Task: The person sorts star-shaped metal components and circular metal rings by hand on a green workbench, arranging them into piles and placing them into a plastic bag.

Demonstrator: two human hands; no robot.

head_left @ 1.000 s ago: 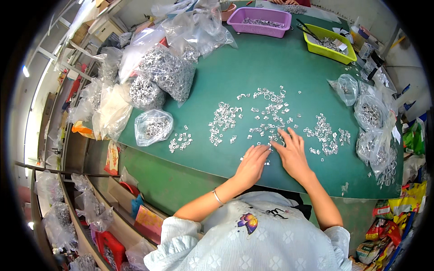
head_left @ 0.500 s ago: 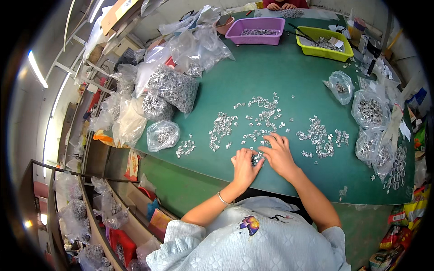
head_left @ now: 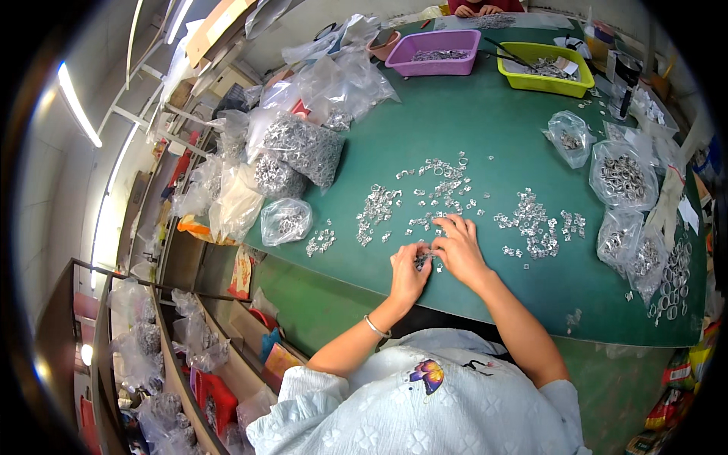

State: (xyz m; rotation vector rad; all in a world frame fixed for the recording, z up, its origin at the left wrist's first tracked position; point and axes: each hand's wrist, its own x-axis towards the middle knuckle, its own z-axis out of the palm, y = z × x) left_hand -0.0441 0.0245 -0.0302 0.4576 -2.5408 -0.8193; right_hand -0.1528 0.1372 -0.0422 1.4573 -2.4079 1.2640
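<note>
Small silver metal pieces (head_left: 422, 262) lie bunched in my left hand (head_left: 408, 279), whose fingers curl around them at the table's near side. Close against it, my right hand (head_left: 464, 256) bends its fingers, thumb and forefinger drawn together beside the bunch. Whatever those fingertips pinch is too small to make out. Just beyond the hands spreads a loose group of silver pieces, some ring-shaped (head_left: 447, 182). Another heap of pieces (head_left: 375, 206) lies to the left, and a further scatter (head_left: 531, 224) sits right of my right hand.
Bulky clear bags of metal parts (head_left: 303, 148) crowd the table's left side. Smaller filled bags (head_left: 623, 180) and loose rings (head_left: 671, 284) line the right edge. A purple basin (head_left: 432, 68) and a yellow-green basin (head_left: 542, 85) stand at the back, near another person's hands (head_left: 478, 10).
My right thumb and forefinger have come closer to the pieces in my left hand. The whole view has shifted slightly, with the left-hand bags now further right.
</note>
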